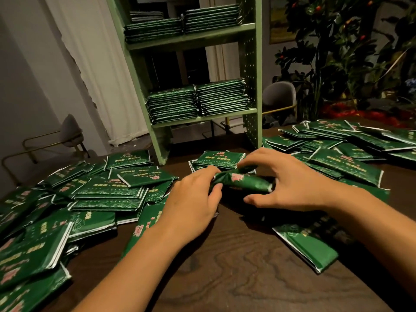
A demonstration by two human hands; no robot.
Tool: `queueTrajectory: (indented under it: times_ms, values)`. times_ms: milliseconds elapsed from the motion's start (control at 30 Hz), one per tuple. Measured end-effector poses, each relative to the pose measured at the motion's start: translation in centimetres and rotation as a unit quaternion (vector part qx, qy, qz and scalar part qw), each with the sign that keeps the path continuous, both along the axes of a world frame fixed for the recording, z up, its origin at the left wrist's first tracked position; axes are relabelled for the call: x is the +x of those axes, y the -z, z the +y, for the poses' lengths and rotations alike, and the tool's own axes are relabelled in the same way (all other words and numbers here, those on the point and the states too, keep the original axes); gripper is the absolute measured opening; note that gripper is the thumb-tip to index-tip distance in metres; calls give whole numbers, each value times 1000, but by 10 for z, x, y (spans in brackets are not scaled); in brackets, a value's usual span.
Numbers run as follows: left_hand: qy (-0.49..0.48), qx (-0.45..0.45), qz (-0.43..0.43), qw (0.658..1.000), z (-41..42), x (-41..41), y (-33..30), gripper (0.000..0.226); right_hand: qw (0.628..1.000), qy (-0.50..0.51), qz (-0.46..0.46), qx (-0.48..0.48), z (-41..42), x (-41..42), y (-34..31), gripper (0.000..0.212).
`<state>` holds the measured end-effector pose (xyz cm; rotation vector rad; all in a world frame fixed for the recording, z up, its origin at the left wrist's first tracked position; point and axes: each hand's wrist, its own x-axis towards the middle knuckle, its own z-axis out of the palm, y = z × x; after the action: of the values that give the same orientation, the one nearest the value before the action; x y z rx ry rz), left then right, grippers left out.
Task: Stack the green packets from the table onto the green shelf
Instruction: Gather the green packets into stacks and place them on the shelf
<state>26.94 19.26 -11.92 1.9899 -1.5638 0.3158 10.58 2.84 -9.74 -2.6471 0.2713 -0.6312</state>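
As both my left hand [193,199] and right hand [286,183] pinch one crumpled packet [242,181] mid-tabletop, it may slip or crease further.

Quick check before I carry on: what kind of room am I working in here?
Probably a home dining or living room, not a warehouse: a wood-grain table, upholstered chairs with brass legs, a white curtain and a decorative fruit tree.

Both forearms are bare from the wrists back to the frame's lower edge, with no sleeve showing. The left hand [193,199] and the right hand [290,181] wear nothing: bare fingers, bare wrists.
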Motion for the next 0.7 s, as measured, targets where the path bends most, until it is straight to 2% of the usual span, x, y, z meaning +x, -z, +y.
queueTrajectory:
  times_ms: [100,167,300,400,433,467,567,633,700]
  values:
    - [38,-42,104,993,4,4,-3,13,995,19,-94,12,-1,0,3,22]
    - [48,-76,205,975,4,3,-5,17,988,49,-140,40,1,3,4,12]
    - [34,-159,424,891,-2,-3,-9,24,960,15,-121,251,9,10,9,33]
    - [33,-192,553,810,-4,-4,-11,27,956,8,-98,278,13,11,10,40]
    - [32,-197,572,796,-4,-5,-12,33,957,15,-96,272,15,12,11,45]
    - [32,-201,579,790,-4,-5,-13,37,961,27,-100,258,16,12,9,53]
    - [41,-218,579,784,-3,-7,-16,27,957,75,-116,253,17,11,6,72]
    - [65,-207,605,766,-2,-10,-17,29,941,31,-112,319,18,9,4,64]
    - [98,-167,625,757,1,-14,-21,35,927,-21,-93,363,23,7,1,46]
